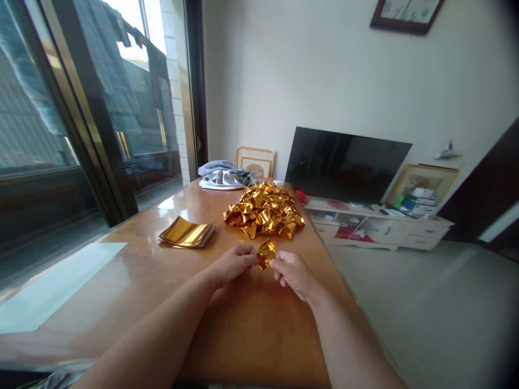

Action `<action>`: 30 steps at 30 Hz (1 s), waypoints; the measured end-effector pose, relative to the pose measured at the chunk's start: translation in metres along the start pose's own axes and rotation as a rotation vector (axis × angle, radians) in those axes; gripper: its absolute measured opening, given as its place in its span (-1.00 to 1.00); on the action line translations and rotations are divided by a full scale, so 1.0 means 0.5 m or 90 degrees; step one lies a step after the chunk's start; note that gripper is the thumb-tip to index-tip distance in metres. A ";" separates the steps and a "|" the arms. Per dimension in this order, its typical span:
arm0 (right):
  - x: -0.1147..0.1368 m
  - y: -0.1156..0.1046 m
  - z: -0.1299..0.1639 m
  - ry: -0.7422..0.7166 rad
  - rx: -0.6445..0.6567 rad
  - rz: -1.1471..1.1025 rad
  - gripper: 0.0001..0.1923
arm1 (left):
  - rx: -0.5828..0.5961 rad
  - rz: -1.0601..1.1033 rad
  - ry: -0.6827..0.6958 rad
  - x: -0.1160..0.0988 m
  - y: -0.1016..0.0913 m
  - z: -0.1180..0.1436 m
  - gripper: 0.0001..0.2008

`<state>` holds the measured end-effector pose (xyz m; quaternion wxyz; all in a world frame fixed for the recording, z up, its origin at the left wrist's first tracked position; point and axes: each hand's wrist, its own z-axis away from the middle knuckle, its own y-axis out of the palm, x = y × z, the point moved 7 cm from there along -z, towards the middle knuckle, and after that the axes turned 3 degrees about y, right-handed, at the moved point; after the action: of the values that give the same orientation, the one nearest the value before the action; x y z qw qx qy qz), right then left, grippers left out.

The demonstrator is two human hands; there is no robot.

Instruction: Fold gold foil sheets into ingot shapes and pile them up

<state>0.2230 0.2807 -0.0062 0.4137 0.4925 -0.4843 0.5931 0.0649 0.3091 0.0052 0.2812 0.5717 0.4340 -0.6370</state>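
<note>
Two hands (263, 267), one gold foil piece (266, 253), seemingly pinched

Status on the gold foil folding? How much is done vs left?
Done: a large pile of folded gold pieces sits mid-table. In hand: left hand and right hand pinch one gold piece between them. Left: a stack of flat gold sheets beside the pile; its sheet count is unclear.

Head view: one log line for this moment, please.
left hand: pinching gold foil piece | right hand: pinching same piece | behind: pile of folded gold foil | left: flat gold sheets | surface: wooden table
</note>
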 end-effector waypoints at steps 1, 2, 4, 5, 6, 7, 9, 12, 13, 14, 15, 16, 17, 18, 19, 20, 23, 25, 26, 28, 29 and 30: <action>-0.002 0.001 0.000 0.003 0.001 0.006 -0.78 | 0.001 -0.004 -0.001 0.003 0.000 -0.001 -0.75; -0.003 0.002 0.000 0.007 0.004 0.014 -0.78 | 0.001 -0.006 -0.003 0.005 -0.001 -0.001 -0.74; -0.006 0.004 -0.001 0.022 0.013 0.030 -0.79 | -0.001 -0.015 -0.012 0.009 -0.002 -0.002 -0.73; -0.006 0.004 0.000 0.029 0.017 0.037 -0.79 | -0.004 -0.022 -0.016 0.010 -0.003 -0.002 -0.72; -0.006 0.003 0.000 0.032 0.018 0.040 -0.79 | -0.007 -0.029 -0.019 0.010 -0.004 -0.002 -0.71; -0.004 0.001 0.000 0.031 0.016 0.039 -0.79 | -0.011 -0.035 -0.019 0.010 -0.005 -0.002 -0.70; 0.003 -0.005 0.000 0.016 0.004 0.032 -0.77 | -0.017 -0.043 -0.014 0.007 -0.006 -0.002 -0.71; 0.016 -0.015 -0.001 -0.030 -0.040 0.006 -0.75 | -0.023 -0.049 -0.008 0.005 -0.006 -0.002 -0.74; 0.020 -0.018 -0.001 -0.047 -0.057 -0.007 -0.75 | -0.023 -0.048 -0.006 0.006 -0.006 -0.002 -0.74; 0.024 -0.020 -0.001 -0.063 -0.072 -0.022 -0.74 | -0.021 -0.048 -0.007 0.007 -0.005 -0.002 -0.75; 0.027 -0.020 -0.001 -0.077 -0.082 -0.034 -0.71 | -0.018 -0.049 -0.010 0.009 -0.004 -0.001 -0.75; 0.031 -0.019 -0.001 -0.090 -0.085 -0.042 -0.66 | -0.014 -0.052 -0.016 0.012 -0.002 -0.001 -0.75; 0.034 -0.017 0.000 -0.103 -0.086 -0.045 -0.60 | -0.008 -0.058 -0.022 0.015 0.000 -0.001 -0.75; 0.038 -0.015 0.001 -0.118 -0.086 -0.041 -0.55 | -0.003 -0.065 -0.027 0.018 0.003 -0.001 -0.76; 0.042 -0.014 0.002 -0.133 -0.088 -0.034 -0.51 | 0.002 -0.073 -0.029 0.020 0.005 -0.001 -0.76; 0.045 -0.013 0.003 -0.147 -0.090 -0.024 -0.49 | 0.006 -0.082 -0.027 0.020 0.007 -0.002 -0.77; 0.045 -0.012 0.001 -0.163 -0.099 -0.007 -0.55 | 0.012 -0.105 -0.014 0.019 0.010 -0.003 -0.80; 0.037 -0.011 -0.004 -0.157 -0.099 -0.006 -0.64 | 0.006 -0.114 -0.015 0.020 0.009 -0.004 -0.82; 0.032 -0.011 -0.008 -0.151 -0.103 -0.008 -0.67 | 0.000 -0.115 -0.017 0.021 0.008 -0.004 -0.82; 0.021 -0.013 -0.016 -0.135 -0.120 -0.015 -0.68 | -0.018 -0.110 -0.017 0.020 0.005 -0.005 -0.81; 0.015 -0.014 -0.019 -0.125 -0.130 -0.022 -0.68 | -0.027 -0.106 -0.013 0.018 0.003 -0.006 -0.79; 0.011 -0.015 -0.023 -0.114 -0.140 -0.031 -0.68 | -0.036 -0.105 -0.007 0.016 0.001 -0.006 -0.78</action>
<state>0.2275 0.2934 -0.0002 0.4342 0.5069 -0.5694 0.4799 0.0655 0.3125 -0.0025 0.2464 0.5226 0.4959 -0.6483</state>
